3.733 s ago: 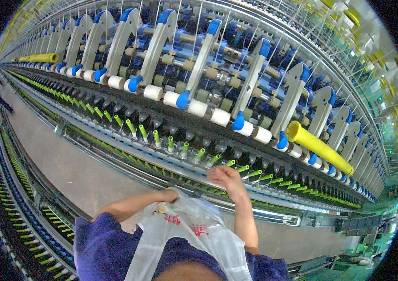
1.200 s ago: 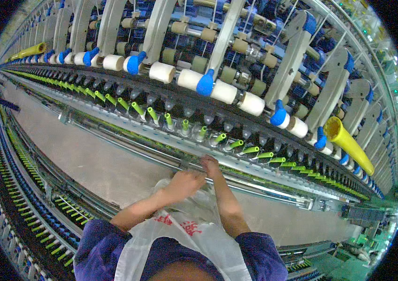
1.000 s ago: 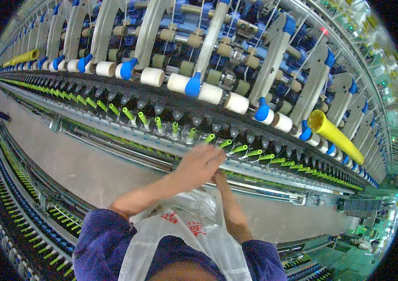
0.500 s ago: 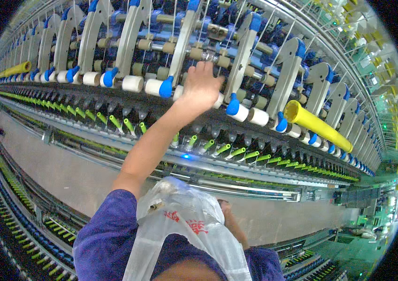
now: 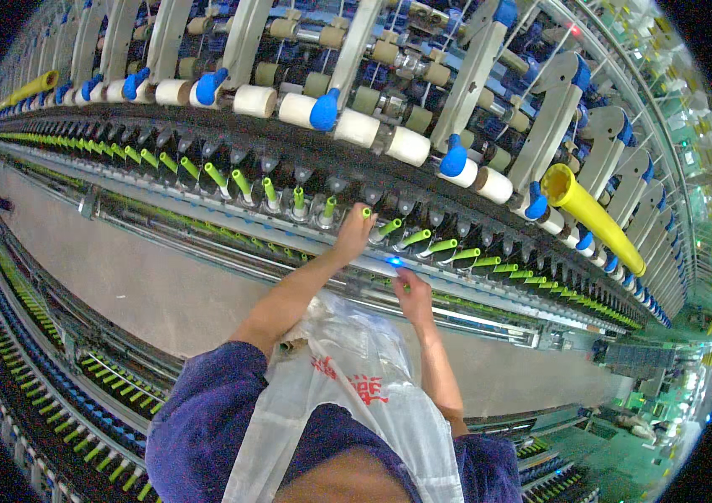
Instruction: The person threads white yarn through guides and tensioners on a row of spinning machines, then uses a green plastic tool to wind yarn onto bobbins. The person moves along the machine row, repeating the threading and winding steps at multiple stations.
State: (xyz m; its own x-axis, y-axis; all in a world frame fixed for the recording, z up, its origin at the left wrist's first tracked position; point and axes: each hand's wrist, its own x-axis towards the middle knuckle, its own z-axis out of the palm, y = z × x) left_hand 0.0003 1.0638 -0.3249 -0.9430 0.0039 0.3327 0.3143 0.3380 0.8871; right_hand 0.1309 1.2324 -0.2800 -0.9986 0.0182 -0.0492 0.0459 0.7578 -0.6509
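My left hand (image 5: 353, 233) is closed round a green bobbin (image 5: 365, 213) in the long row of slim green bobbins on the spinning machine; the bobbin's tip shows at the fingertips. My right hand (image 5: 414, 295) is to the right and nearer to me, beside the machine's lower rail. Its fingers are curled together, and what they may hold is too small to tell. A blue light (image 5: 395, 261) glows on the rail between the two hands. Above the bobbins run white rollers (image 5: 356, 126) and grey arms with blue-tipped levers (image 5: 325, 111).
A yellow tube (image 5: 595, 220) lies across the rollers at right, and another yellow tube (image 5: 27, 90) at far left. A whitish plastic bag or apron with red print (image 5: 348, 352) hangs at my chest. Behind me, past the grey floor (image 5: 146, 285), stands another bobbin row (image 5: 113, 390).
My left hand has come down from the rollers to the bobbin row and closed on a green bobbin. My right hand has risen from beside my body toward the rail.
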